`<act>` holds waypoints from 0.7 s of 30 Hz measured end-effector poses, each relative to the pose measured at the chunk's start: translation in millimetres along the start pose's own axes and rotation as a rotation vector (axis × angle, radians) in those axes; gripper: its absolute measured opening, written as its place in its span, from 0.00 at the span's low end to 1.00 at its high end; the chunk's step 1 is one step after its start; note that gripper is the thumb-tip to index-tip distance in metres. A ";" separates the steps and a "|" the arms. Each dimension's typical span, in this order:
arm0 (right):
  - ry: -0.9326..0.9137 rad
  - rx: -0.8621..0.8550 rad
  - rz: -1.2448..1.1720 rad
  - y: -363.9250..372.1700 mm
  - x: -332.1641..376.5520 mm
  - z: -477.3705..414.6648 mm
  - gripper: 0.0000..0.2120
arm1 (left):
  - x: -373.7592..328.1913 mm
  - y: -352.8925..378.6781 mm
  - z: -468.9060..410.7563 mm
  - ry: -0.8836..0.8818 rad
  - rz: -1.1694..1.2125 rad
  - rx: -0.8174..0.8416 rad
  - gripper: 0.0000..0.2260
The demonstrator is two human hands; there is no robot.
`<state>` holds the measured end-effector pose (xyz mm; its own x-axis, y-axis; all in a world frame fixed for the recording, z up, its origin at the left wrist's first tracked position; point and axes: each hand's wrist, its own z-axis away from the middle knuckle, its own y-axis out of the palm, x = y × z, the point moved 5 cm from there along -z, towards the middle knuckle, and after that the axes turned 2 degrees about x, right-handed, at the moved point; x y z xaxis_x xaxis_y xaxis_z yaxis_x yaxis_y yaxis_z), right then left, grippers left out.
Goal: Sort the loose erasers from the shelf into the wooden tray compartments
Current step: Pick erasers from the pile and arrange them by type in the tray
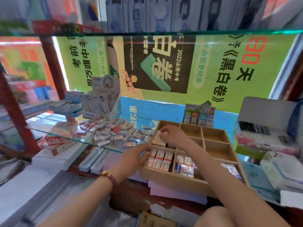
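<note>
We face a glass shelf [89, 142] strewn with loose erasers [109, 130] beside the wooden tray [172, 177]. Our right hand [172, 136] pinches a white eraser [161, 132] in its fingers. We cannot tell what our left hand [136, 157] fingers grip.

A green exam-book poster [164, 63] lined the back of the glass shelf [105, 147]; a white display box [105, 99] stood at its back left corner; red-and-white cartons [60, 138] lay near its left front edge; a grey case [265, 112] sat at the right.

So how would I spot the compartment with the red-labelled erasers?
Find the wooden tray right of the glass shelf. Its nearest left compartment, beside the left hand, holds the red-labelled erasers, packed in two neat rows. The next compartment rightward holds blue-labelled erasers.
</note>
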<state>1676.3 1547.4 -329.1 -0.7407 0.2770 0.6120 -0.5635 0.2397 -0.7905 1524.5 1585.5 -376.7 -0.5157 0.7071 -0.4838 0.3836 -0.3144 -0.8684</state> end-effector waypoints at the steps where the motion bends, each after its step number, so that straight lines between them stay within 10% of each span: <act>1: 0.004 0.018 0.016 1.8 3.0 0.1 0.15 | -2.4 -1.1 -0.6 -0.008 -0.030 0.018 0.15; 21: 0.334 -0.209 0.003 -22.1 -83.6 31.1 0.05 | -24.9 -1.7 -15.0 -0.044 -0.469 0.137 0.14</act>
<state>1739.3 1490.0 -363.5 -0.5629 0.5577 0.6101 -0.4494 0.4130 -0.7921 1548.2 1577.9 -361.6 -0.6416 0.7660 -0.0385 -0.0004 -0.0505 -0.9987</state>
